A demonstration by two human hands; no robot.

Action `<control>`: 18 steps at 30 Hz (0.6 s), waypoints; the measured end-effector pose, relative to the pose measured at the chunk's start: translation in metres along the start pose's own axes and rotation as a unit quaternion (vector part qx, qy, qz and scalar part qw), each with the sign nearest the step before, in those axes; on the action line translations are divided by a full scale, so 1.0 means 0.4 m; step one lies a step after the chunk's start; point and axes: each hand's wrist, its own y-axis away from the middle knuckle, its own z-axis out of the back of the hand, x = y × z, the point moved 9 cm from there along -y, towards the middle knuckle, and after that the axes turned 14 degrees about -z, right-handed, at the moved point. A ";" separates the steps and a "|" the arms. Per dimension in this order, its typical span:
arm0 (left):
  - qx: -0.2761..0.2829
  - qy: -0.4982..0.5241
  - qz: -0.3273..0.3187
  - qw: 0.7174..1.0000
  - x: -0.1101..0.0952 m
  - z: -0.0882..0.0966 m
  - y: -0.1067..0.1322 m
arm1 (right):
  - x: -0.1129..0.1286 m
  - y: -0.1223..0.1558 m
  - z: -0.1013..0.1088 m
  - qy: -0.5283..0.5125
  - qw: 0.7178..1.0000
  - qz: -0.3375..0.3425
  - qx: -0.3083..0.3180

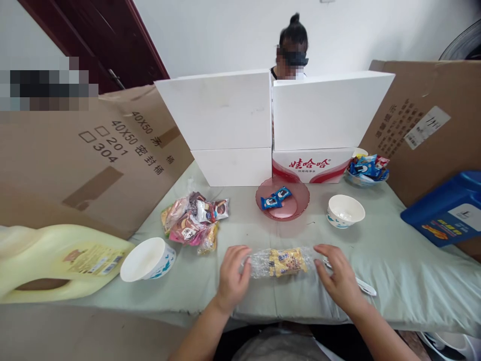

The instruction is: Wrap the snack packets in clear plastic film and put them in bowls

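A clear plastic wrapper [259, 264] with yellow snack packets [287, 261] in it lies flat on the cloth in front of me. My left hand [233, 276] is at the wrapper's left end, thumb and fingers apart. At its right end is my right hand [338, 276], also with thumb and fingers spread. Whether either hand touches the plastic, I cannot tell. Partly covered by my right hand is a slim white-handled tool [366, 287], its kind hidden. Beyond the wrapper, a pink translucent bowl [282, 214] holds blue snack packets [276, 198].
Mixed snack packets [191, 220] are piled left of centre. White paper bowls stand left [141, 258] and right [345, 210]. A glass bowl of packets [366, 173], white boxes [231, 115], a yellow jug [63, 260] and a blue jug [447, 210] surround the area. A person sits behind the boxes.
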 end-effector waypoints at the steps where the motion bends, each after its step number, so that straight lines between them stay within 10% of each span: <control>1: 0.053 -0.005 -0.037 0.998 -0.041 -0.039 -0.020 | 0.024 -0.009 -0.024 0.008 0.999 0.018 0.025; 6: 0.180 -0.075 -0.047 0.980 -0.094 -0.159 -0.033 | 0.030 -0.021 -0.112 0.077 0.992 0.034 0.090; 11: 0.202 -0.028 -0.110 0.973 -0.145 -0.152 0.015 | 0.035 0.032 -0.079 0.072 0.984 0.046 0.154; 18: 0.453 0.088 -0.089 0.883 -0.197 -0.188 0.111 | 0.086 0.122 -0.058 0.057 0.934 0.024 0.353</control>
